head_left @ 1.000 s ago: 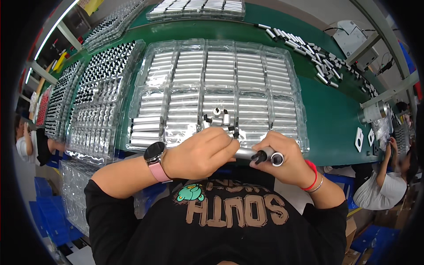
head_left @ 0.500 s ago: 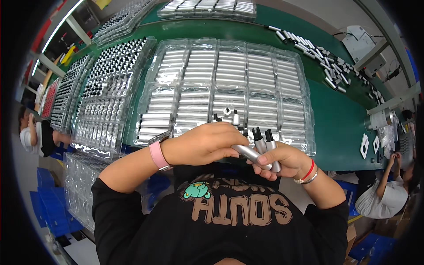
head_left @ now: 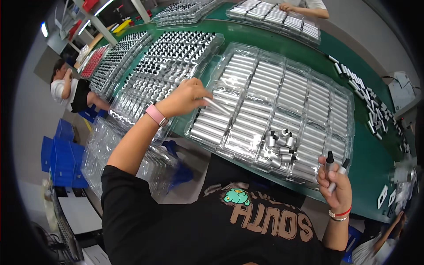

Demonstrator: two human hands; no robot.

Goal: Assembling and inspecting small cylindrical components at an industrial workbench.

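My left hand (head_left: pixel 187 97) is closed on one end of a silver tube (head_left: pixel 216 105), which slants over the left column of a clear plastic tray (head_left: pixel 211 147). Rows of similar tubes fill the tray's compartments. Off the tray's near right edge, my right hand (head_left: pixel 336 183) grips two black-tipped silver tubes (head_left: pixel 329 165), their dark ends pointing up. Between the hands, several short silver pieces with black tabs (head_left: pixel 281 154) lie in a loose heap on top of the tubes.
Left of the tray stand clear trays of short black-topped pieces (head_left: pixel 163 73). Loose tubes (head_left: pixel 360 88) lie scattered on the green table (head_left: pixel 329 62) at the right. Stacked empty clear trays (head_left: pixel 119 152) sit below left. A co-worker's hand (head_left: pixel 288 7) rests on a far tray.
My left hand has left my right hand and moved left over the tray, carrying a tube. The right hand still holds two tubes. The whole view has turned.
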